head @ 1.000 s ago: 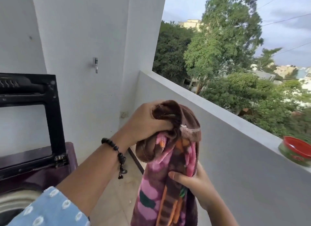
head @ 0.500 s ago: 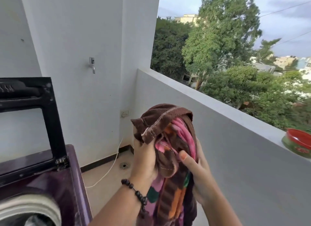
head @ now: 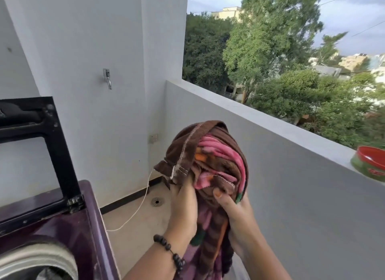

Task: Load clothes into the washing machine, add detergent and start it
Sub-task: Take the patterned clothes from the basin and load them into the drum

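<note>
Towel (head: 210,154): brown, with pink, orange and green patches. Washing machine (head: 68,234): dark purple body, black lid frame (head: 56,133). Bowl (head: 370,165): red inside, green outside. Bracelet (head: 168,249): black beads.

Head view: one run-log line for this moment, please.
step: loading | hands: left and right grip bunched towel | washing machine: lid up | towel: not in drum
</note>
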Demonstrator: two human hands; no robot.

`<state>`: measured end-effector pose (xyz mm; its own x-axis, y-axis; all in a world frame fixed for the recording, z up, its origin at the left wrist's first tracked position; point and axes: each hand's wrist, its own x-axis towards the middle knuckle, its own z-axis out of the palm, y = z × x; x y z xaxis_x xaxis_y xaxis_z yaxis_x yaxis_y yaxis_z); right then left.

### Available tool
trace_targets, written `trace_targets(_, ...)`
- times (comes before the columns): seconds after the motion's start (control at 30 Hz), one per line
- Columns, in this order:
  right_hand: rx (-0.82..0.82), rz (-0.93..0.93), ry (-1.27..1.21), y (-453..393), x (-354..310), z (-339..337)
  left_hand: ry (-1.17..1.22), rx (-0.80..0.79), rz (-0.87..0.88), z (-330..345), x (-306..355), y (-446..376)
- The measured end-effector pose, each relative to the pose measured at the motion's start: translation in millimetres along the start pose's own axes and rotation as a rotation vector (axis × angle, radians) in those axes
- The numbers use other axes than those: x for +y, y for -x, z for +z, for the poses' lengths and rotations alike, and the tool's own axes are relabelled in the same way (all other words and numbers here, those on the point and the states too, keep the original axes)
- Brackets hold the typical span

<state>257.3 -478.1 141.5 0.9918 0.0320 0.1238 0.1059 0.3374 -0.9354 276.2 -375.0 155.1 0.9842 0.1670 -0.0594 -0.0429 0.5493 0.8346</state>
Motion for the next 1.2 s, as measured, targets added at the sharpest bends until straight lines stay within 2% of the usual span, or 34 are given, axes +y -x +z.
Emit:
trace_targets(0.07,0.064,-0.014,-0.001,-4,-6,-8,-0.192,-0.021,0.007,-10,-7,6)
trace_targets(0.23,0.086,-0.072,0.247,-15,-24,-35,-0.577,-0.28,-0.003,-42,4,21)
trace_targets(0.37,0.083,-0.166,0.612,-24,-34,-56,-0.759,-0.26,-0.013,-74,21,17)
trace_targets(0.47,-0.045,-0.24,0.83,-28,-42,-62,-0.952,-0.26,0.163,-71,43,16)
trace_targets(0.57,-0.222,-0.282,0.996,-26,-51,-52,-1.335,-0.344,0.409,-46,58,19)
trace_targets(0.63,-0.35,-0.288,1.055,-24,-57,-42,-1.597,-0.467,0.476,-29,57,16)
trace_targets(0.7,-0.434,-0.286,1.095,-24,-63,-36,-1.692,-0.549,0.459,-19,53,7)
trace_targets(0.77,-0.442,-0.258,1.122,-24,-67,-34,-1.625,-0.587,0.437,-20,49,-5)
trace_targets(0.83,-0.453,-0.203,1.082,-23,-70,-37,-1.411,-0.594,0.448,-26,44,-12)
trace_targets(1.07,-0.558,0.173,0.661,-22,-43,-70,-0.83,-0.474,0.524,-39,44,-22)
trace_targets(1.13,-0.505,0.257,0.615,-19,-25,-72,-0.672,-0.418,0.533,-37,50,-29)
trace_targets(1.2,-0.38,0.271,0.559,-16,-10,-70,-0.512,-0.327,0.528,-35,54,-35)
